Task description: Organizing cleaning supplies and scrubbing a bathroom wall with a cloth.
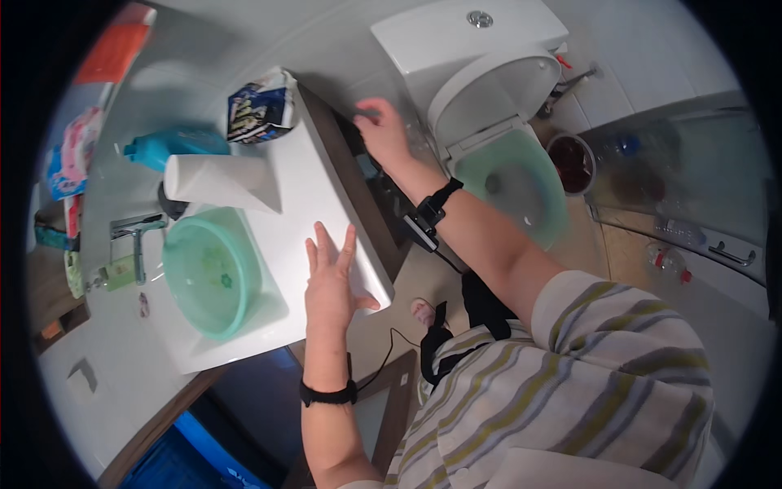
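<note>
My left hand [330,281] is open, its fingers spread over the front edge of the white washbasin counter [285,253]. Nothing is in it. Farther off to the right, my right hand [384,137] reaches past the counter's side, beside the brown cabinet [338,151] and near the toilet. Its fingers are loosely bent and apart, with nothing visible in them. A green plastic basin [208,277] sits in the sink, left of my left hand. Behind it, a white paper roll [220,179] lies on its side with a loose sheet trailing.
A blue bottle [175,148] and a crumpled dark packet [261,110] are at the counter's back, near the tap [137,244]. The toilet [513,183] has its lid raised. A red-lined bin [572,163] and a clear bottle [668,261] are at right.
</note>
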A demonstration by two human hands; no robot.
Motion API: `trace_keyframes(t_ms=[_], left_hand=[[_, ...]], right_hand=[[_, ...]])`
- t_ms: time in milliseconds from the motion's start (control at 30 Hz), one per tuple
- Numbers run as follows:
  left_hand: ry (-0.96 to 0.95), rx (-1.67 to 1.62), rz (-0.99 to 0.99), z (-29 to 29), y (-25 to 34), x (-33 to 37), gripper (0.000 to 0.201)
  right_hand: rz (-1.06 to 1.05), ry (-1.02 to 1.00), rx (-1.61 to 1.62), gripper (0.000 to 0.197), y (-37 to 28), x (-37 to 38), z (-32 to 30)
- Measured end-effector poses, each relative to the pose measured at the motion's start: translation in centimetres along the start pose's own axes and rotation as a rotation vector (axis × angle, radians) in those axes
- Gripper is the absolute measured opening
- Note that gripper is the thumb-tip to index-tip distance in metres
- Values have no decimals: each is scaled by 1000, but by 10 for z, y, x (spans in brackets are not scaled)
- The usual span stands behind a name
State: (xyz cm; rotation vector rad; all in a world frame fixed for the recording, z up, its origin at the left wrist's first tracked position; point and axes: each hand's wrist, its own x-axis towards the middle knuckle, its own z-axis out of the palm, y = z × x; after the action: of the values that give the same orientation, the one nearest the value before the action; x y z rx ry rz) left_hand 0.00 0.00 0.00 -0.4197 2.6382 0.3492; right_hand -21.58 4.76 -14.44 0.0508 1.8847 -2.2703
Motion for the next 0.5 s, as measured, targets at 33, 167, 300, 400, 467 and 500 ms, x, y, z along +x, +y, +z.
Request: trace_keyframes(t_ms=[33, 167, 300, 400, 467, 500], left_hand=[[11, -13, 3, -1, 2, 1, 129], [-25, -9, -39, -7, 9, 5, 123], [-55, -1, -91, -11, 5, 6, 121], [-89, -10, -109, -12, 8, 10, 119], [-90, -17, -110, -12, 12, 16, 118], [-103, -12, -107, -11, 11, 17, 117]], right_hand=[[-18, 119, -46, 20, 36, 0, -13], [19, 140, -384, 19, 153, -15, -45], [441, -219, -352, 23, 211, -15, -18], [395, -461, -469, 33, 245, -2, -2], [362, -520, -601, 36, 268, 15, -2], [320, -583, -729, 39, 279, 15, 2]])
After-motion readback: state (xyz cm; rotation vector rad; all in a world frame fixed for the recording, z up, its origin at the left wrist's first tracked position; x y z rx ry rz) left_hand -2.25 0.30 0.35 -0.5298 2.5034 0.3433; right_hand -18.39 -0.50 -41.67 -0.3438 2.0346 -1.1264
